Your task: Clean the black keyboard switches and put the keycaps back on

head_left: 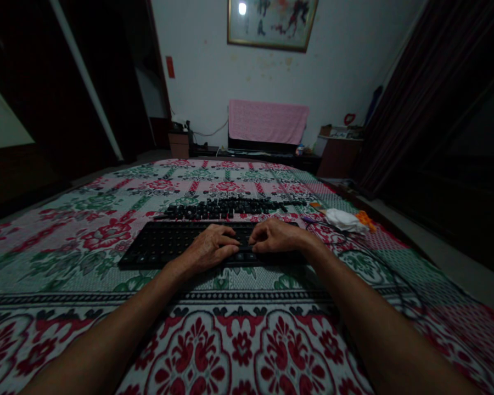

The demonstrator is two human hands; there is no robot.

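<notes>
A black keyboard (pixel 160 241) lies on the patterned bedspread in front of me, with most of its key positions bare of caps. A few keycaps (pixel 245 256) sit in its front row. My left hand (pixel 212 247) rests over the middle of the board, fingers apart and tips touching it. Just right of it, my right hand (pixel 278 237) has its thumb and forefinger bent together at the board; whatever is between those tips is too small to make out. Loose black keycaps (pixel 230 206) are heaped in a long band behind the keyboard.
To the right lie a crumpled white tissue or cloth (pixel 346 220), an orange item (pixel 366 220) and a dark cable (pixel 395 274). The bedspread (pixel 197 334) spans the bed. Beyond it stand a low cabinet, a pink cloth (pixel 267 120) over a dark panel, and a framed picture.
</notes>
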